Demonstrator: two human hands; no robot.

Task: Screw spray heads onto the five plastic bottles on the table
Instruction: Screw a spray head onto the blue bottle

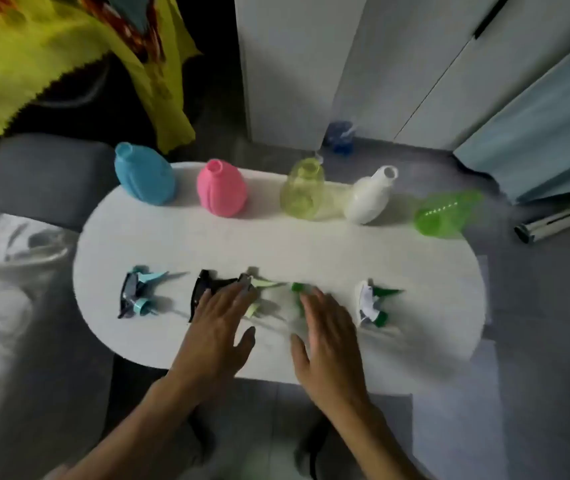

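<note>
White tabletop [311, 244] carries five uncapped bottles along the upper part of the frame, blue [145, 176], pink [221, 188], yellow-green [302, 190], white [370, 195] and a tipped green one [446, 213] near the right edge, with the spray heads in a row lower down. My left hand [216, 327] and right hand [325, 330] lie flat, fingers spread, gripping nothing, over the black head [207, 289] and the green head [299, 289]. I'd judge it best to pinch one head by its collar and steady a matching bottle, using the bare strip between the rows and minding that green bottle near the rim
</note>
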